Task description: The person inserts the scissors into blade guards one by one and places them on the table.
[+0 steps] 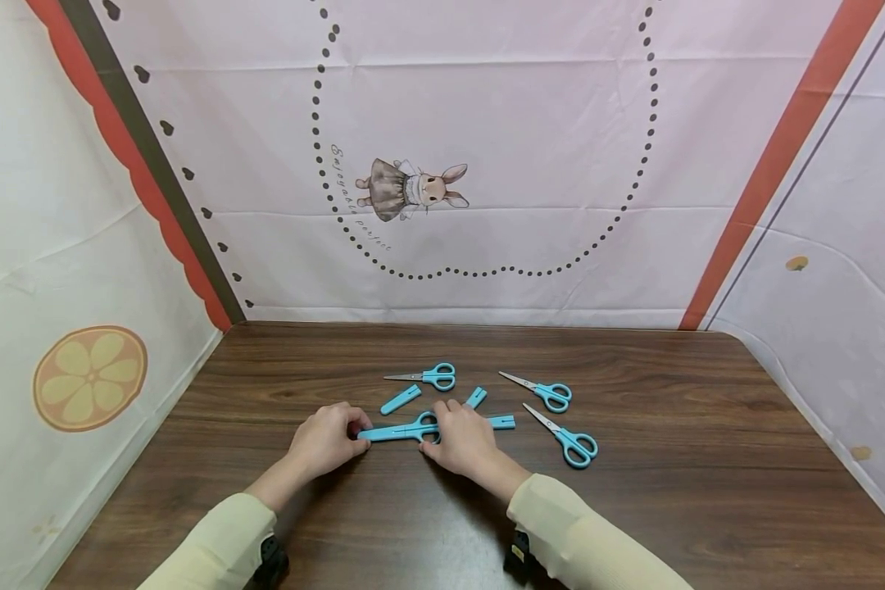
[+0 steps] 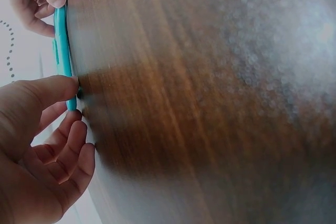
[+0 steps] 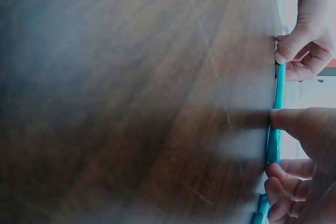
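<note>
- Sheathed blue scissors lie on the desk, at three o'clock from the left hand, nine from the right hand.
- Left fingers pinch the tip; right fingers grip the handle.
- Left forearm points toward two o'clock, right toward ten.

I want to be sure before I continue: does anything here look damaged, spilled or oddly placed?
The rabbit print on the backdrop looks odd: it lies sideways, head to the right. I see nothing spilled, and no clear damage to the scissors.
</note>
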Motion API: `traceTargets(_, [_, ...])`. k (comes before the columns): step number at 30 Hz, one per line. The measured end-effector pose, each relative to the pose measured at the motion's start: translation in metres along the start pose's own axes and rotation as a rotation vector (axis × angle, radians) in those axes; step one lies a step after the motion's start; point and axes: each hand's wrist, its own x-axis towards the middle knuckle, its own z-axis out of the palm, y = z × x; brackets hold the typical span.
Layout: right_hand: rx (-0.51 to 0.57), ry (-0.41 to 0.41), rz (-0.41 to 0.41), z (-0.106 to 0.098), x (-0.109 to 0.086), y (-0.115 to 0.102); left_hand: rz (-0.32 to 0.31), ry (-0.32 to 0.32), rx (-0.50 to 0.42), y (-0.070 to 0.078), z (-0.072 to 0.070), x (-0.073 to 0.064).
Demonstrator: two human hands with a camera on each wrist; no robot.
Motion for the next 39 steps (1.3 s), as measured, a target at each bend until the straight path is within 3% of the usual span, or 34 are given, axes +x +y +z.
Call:
traceTargets(14, [0.021,-0.017,0.023,-0.0021,-0.0017,-0.0002,0.016,-0.006,-0.003,0.0017,-0.0007,-0.0011])
traceTargets(27, [0.06,0.019,0.038,-0.0041,-0.0037,0.0007,0.008,-0.002,0.013,0.0003,-0.0008,-0.0005])
traceTargets(39, [0.094,0.145,-0.004,-0.0023,-0.0016,0.0081,0.038,0.093,-0.009,0.0017,-0.0041,0.0012])
